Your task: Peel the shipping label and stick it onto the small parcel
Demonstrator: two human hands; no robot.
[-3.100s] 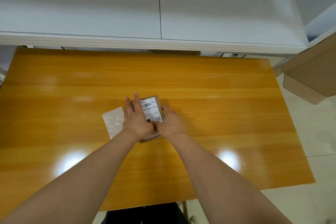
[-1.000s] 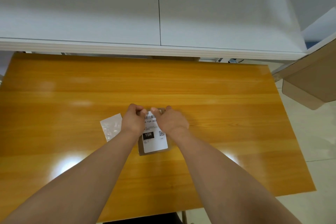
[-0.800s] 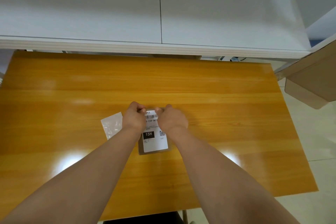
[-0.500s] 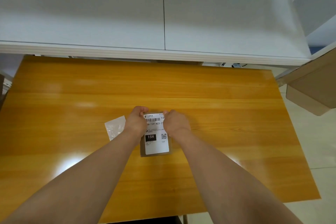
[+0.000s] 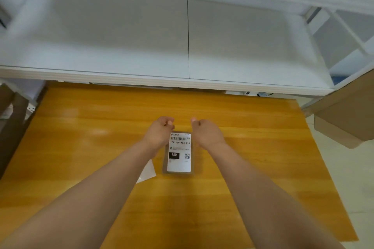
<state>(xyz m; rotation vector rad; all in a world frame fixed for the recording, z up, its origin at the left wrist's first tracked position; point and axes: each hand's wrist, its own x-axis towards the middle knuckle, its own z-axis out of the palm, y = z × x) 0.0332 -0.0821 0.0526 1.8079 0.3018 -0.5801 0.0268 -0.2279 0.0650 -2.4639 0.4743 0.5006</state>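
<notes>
The shipping label (image 5: pixel 179 153) sits flat on the small parcel (image 5: pixel 179 174), which lies on the table (image 5: pixel 263 157). The left hand (image 5: pixel 159 133) and right hand (image 5: pixel 206 132) are curled and grip nothing. The task looks finished.

A glossy orange-yellow wooden worktop (image 5: pixel 263 157) lies under a white shelf board (image 5: pixel 121 46) with one dark seam; a brown cardboard box (image 5: pixel 344 121) is near its right far corner

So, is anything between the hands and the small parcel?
Nothing visible. The left hand and right hand flank the small brown parcel, its white shipping label already on top; the white backing sheet lies to its left.
</notes>
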